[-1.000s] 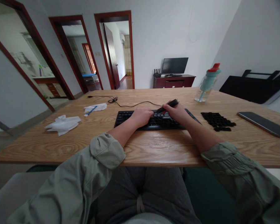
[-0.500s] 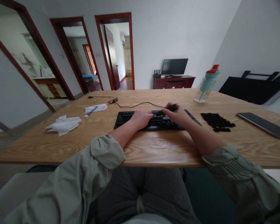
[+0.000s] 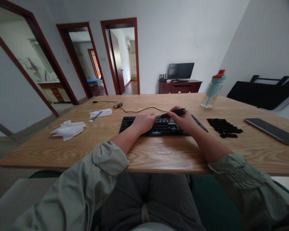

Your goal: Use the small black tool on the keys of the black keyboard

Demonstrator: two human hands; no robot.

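Observation:
A black keyboard point(image 3: 163, 130) lies near the front edge of the wooden table. My right hand point(image 3: 183, 119) is closed round a thick, black, pen-shaped tool point(image 3: 179, 112) above the keyboard's right half, its narrow end slanting left and down toward the upper keys. Over the left half rests my left hand point(image 3: 145, 122), fingers curled together; what is in them, if anything, is hidden. To the right of the keyboard, loose black keycaps point(image 3: 223, 125) are laid out in rows, with a few nearer the front.
A phone point(image 3: 272, 130) lies at the right, and a clear water bottle point(image 3: 212, 91) stands behind the keycaps. Crumpled white tissue point(image 3: 68, 130) is at the left. Behind it, a blue-handled brush-like stick point(image 3: 95, 116) rests on another tissue point(image 3: 106, 112). A black cable point(image 3: 139, 110) runs behind the keyboard.
My left hand has drawn slightly left, away from the tool's tip. My right hand still holds the tool in nearly the same place. The view has shifted a little.

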